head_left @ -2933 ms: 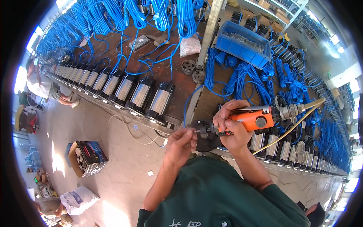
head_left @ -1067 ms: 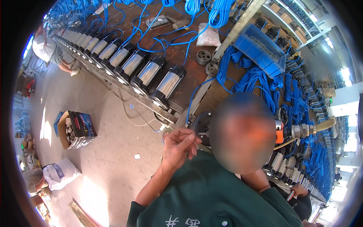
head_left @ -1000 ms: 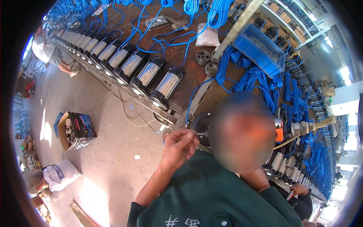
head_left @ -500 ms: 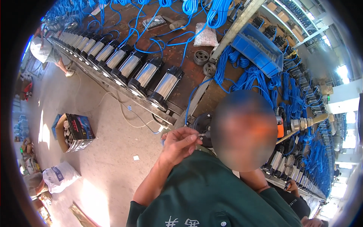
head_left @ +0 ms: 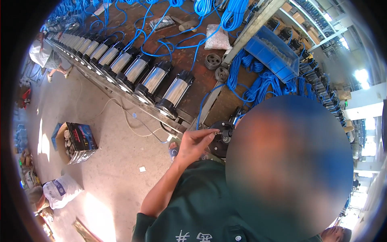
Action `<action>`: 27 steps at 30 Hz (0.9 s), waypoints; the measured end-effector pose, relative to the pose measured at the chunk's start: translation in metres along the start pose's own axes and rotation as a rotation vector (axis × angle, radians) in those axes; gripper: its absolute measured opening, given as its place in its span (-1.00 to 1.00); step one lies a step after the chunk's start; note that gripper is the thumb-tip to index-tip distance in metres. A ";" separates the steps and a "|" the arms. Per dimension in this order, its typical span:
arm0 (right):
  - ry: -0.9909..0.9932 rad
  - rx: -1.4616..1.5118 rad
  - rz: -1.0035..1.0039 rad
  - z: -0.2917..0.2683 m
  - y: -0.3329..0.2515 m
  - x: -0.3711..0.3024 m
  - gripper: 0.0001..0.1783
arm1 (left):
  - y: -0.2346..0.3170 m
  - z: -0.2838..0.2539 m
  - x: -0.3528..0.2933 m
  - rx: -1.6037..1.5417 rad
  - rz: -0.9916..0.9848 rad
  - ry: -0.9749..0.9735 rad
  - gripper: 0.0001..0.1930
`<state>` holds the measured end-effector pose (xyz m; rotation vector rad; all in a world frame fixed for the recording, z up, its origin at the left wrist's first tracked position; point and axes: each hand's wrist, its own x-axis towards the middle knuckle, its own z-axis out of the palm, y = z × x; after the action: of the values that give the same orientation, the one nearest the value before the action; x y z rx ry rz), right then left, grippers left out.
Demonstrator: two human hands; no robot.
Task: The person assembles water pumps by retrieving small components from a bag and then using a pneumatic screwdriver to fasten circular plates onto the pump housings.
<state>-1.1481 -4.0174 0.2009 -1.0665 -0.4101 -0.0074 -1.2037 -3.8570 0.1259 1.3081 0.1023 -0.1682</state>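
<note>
My left hand [head_left: 194, 147] is closed, with thumb and forefinger pinched on a small metal bolt [head_left: 217, 132]. The bolt is at the black round end flange [head_left: 217, 151] of a motor at the table's near corner; whether it sits in a hole I cannot tell. Part of a dark shaft fitting [head_left: 227, 133] shows beside the fingertips. A large blurred patch covers my right hand, its forearm and most of the motor.
Steel-bodied pump motors [head_left: 176, 92] line the bench edge. Behind them lie blue cable coils [head_left: 232, 15], a white bag [head_left: 217, 37], metal pulleys [head_left: 213, 61] and a blue crate [head_left: 272, 54]. An open carton [head_left: 80, 141] and a white sack [head_left: 62, 191] stand on the floor.
My left hand has moved slightly up and right, its pinched fingertips now higher against the flange. The blurred patch has grown rightward, hiding the orange tool and my right forearm, which showed before.
</note>
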 end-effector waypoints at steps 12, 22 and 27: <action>-0.113 -0.292 0.126 0.009 0.019 -0.002 -0.72 | -0.027 -0.010 0.006 0.054 0.071 0.001 -0.59; -0.082 -0.298 0.091 0.021 0.020 0.008 -0.75 | -0.093 -0.060 0.002 -0.926 -0.357 0.383 -0.62; -0.094 -0.219 -0.007 0.021 -0.008 0.010 -0.68 | -0.083 -0.070 0.006 -0.807 -0.199 0.414 -0.68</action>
<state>-1.1469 -4.0015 0.2196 -1.2849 -0.5065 -0.0082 -1.2113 -3.8108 0.0278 0.5071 0.5924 -0.0116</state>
